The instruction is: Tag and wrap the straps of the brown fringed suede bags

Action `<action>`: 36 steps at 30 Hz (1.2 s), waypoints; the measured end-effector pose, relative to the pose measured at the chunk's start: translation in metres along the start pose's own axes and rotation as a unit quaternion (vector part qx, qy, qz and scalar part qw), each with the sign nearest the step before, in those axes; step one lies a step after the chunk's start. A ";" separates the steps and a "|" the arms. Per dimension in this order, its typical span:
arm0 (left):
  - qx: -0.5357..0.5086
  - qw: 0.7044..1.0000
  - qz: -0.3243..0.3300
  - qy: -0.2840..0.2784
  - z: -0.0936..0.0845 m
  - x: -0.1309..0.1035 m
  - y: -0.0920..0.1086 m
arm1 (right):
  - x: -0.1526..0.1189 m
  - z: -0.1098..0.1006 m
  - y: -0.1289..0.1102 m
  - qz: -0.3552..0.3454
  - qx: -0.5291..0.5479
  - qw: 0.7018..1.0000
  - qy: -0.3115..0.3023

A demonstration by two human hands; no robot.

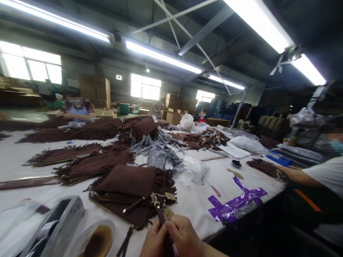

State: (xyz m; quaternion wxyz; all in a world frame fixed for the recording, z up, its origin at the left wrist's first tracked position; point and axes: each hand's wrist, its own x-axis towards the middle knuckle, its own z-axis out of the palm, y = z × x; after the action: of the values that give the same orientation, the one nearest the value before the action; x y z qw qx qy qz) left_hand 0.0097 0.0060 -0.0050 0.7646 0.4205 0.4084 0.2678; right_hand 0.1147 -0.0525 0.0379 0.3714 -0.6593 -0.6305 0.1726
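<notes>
See left hand point(151, 240) and right hand point(185, 232) close together at the bottom centre of the frame, both pinched on a dark strap point(160, 216). Best to work with light, even tension, so as not to drag the brown fringed bag point(128, 180) just above or snag the metal clasp point(154, 200) and paper tag point(170, 196). Mind the grey tray point(60, 225) and round dish point(113, 232) at lower left, plus the pink-handled tool point(215, 191) and shiny purple plastic point(235, 205) right of centre.

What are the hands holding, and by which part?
A dark brown strap, gripped by the left hand and right hand below its metal clasp.
</notes>
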 end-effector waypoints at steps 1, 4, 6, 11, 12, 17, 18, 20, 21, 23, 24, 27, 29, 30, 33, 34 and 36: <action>-0.063 0.998 0.016 -0.019 -0.002 -0.002 -0.005 | -0.007 -0.005 0.005 0.030 0.019 0.999 -0.004; -0.228 0.971 0.043 -0.060 -0.005 -0.008 -0.013 | -0.022 -0.013 0.015 0.082 0.055 0.995 -0.030; -0.260 0.963 0.034 -0.068 -0.003 -0.013 -0.012 | -0.027 -0.014 0.019 0.093 0.077 0.990 -0.068; -0.262 0.964 0.010 -0.052 0.008 -0.019 -0.007 | -0.025 -0.005 0.025 0.185 0.224 0.938 -0.188; -0.258 0.965 -0.001 -0.038 0.011 -0.020 -0.005 | -0.025 -0.005 0.025 0.197 0.249 0.928 -0.196; -0.276 0.958 -0.015 0.078 0.022 -0.011 0.016 | -0.029 -0.012 0.026 0.207 0.303 0.903 -0.225; -0.284 0.954 -0.014 0.095 0.024 -0.008 0.021 | -0.032 -0.013 0.027 0.208 0.309 0.898 -0.233; -0.302 0.946 -0.018 0.113 0.027 -0.002 0.028 | -0.038 -0.014 0.029 0.202 0.297 0.898 -0.255; -0.312 0.943 -0.020 0.115 0.028 0.001 0.028 | -0.041 -0.016 0.031 0.185 0.274 0.907 -0.261; -0.328 0.939 -0.015 0.105 0.028 0.005 0.024 | -0.040 -0.022 0.035 0.120 0.208 0.940 -0.243; -0.332 0.938 -0.006 0.096 0.027 0.006 0.019 | -0.036 -0.026 0.038 0.077 0.173 0.958 -0.214; -0.313 0.946 0.040 0.071 0.022 0.006 0.003 | 0.002 -0.048 0.050 -0.029 0.102 0.990 -0.090; -0.287 0.953 0.063 0.069 0.019 0.006 -0.004 | 0.047 -0.063 0.061 -0.063 0.062 0.996 -0.026; -0.276 0.956 0.067 0.071 0.019 0.005 -0.006 | 0.073 -0.069 0.067 -0.074 0.033 0.997 -0.005; -0.265 0.959 0.068 0.072 0.021 0.004 -0.005 | 0.152 -0.078 0.082 -0.062 -0.119 0.991 -0.007; -0.265 0.959 0.067 0.071 0.022 0.004 -0.004 | 0.174 -0.078 0.085 -0.044 -0.178 0.983 -0.026; -0.264 0.960 0.061 0.068 0.020 0.005 -0.004 | 0.210 -0.076 0.089 -0.019 -0.232 0.971 -0.049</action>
State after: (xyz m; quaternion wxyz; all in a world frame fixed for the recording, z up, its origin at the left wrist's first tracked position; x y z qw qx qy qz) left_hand 0.0300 -0.0006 -0.0040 0.8010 0.2085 0.3477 0.4404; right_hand 0.2606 0.1345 0.0758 0.1797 -0.7060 -0.6834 0.0466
